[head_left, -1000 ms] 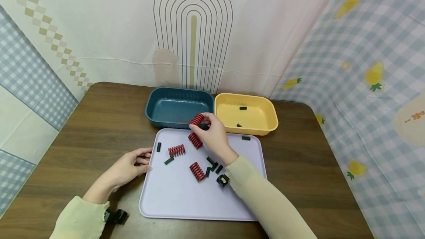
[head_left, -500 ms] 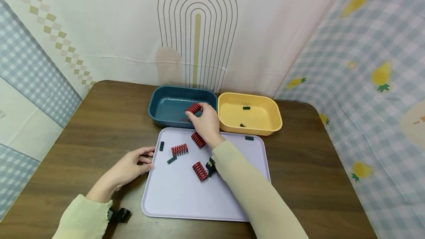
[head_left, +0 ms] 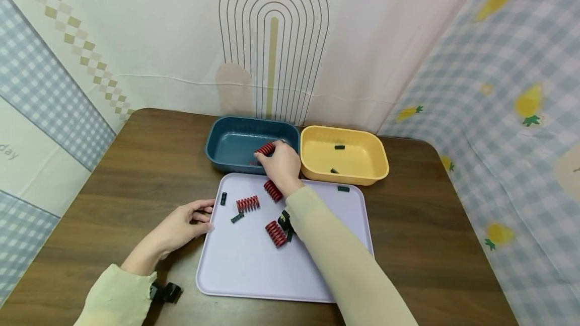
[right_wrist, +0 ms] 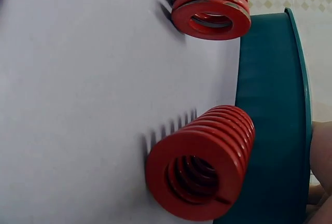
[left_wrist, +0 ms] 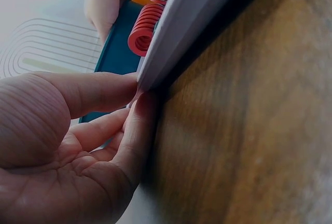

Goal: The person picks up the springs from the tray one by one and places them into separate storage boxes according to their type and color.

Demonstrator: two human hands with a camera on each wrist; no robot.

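Observation:
Over the near right part of the dark blue bin [head_left: 226, 146], my right hand [head_left: 282, 166] pinches a red coil spring [head_left: 265, 149] between thumb and fingers. At the left edge of the pale lilac tray [head_left: 244, 270], my left hand [head_left: 185, 228] pinches the rim; the left wrist view shows the thumb [left_wrist: 104, 92] above and a finger below. Three red springs lie on the tray: one near the bin [head_left: 273, 191], a second red spring [head_left: 248, 204] to its left, a third red spring [head_left: 276, 234] lower down. The right sleeve hides part of the tray.
Small dark springs lie on the tray, including a dark spring [head_left: 223, 198] at the left and another dark spring [head_left: 343, 188] at the upper right. A yellow bin [head_left: 378, 167] beside the blue one holds two small dark springs. A fabric backdrop [head_left: 181, 29] rises behind the table.
My right hand has carried the red spring from the tray's far edge forward and slightly left over the blue bin. The left hand stays at the rim. The head view has shifted slightly.

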